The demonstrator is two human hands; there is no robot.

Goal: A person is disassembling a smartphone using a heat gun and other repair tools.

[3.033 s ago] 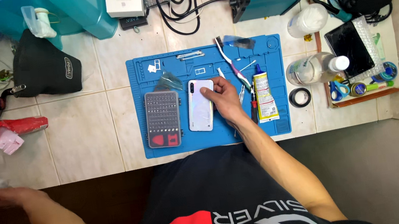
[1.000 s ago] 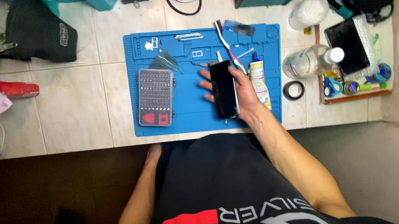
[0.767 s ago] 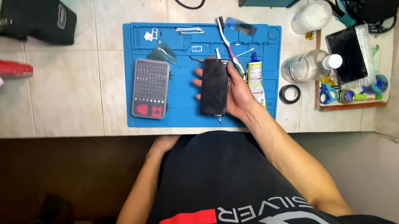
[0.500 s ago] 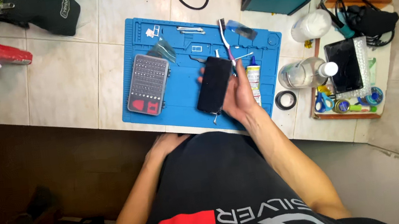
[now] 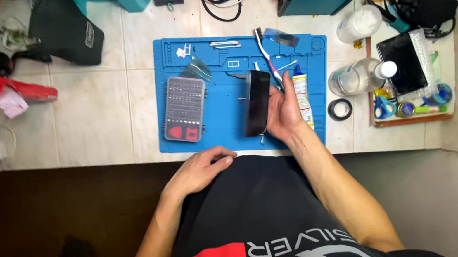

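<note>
We note the right hand (image 5: 283, 112) holding a dark smartphone (image 5: 256, 102) tipped up on its long edge above the blue work mat (image 5: 215, 65); fingers wrap the far side, thumb on the near side, so the slab is clamped across its width. The phone sits roughly at the centre of the mat, its lower end near the mat's front edge. Whether that end touches the mat we cannot tell

Left hand (image 5: 199, 170) rests at the table's front edge against the dark shirt, fingers loosely curled and pointing right, holding nothing

Around the phone: a grey bit case (image 5: 184, 109) to its left, well apart; a white glue tube (image 5: 302, 100) just beside the right hand; a toothbrush (image 5: 267, 58) lying behind the phone; a roll of black tape (image 5: 340, 110) off the mat to the right

Handling judgement: we take the phone to be a thin, rigid slab, light enough for one hand, with smooth glossy faces that likely slip under dry fingers. The glass face looks the fragile part. Best hold, we judge, is on the two long side edges near mid-length, as now, keeping pressure off the faces and corners. A tilted phone over a hard tiled counter (image 5: 92, 123) risks a drop; the soft mat beneath is the safer landing zone
</note>
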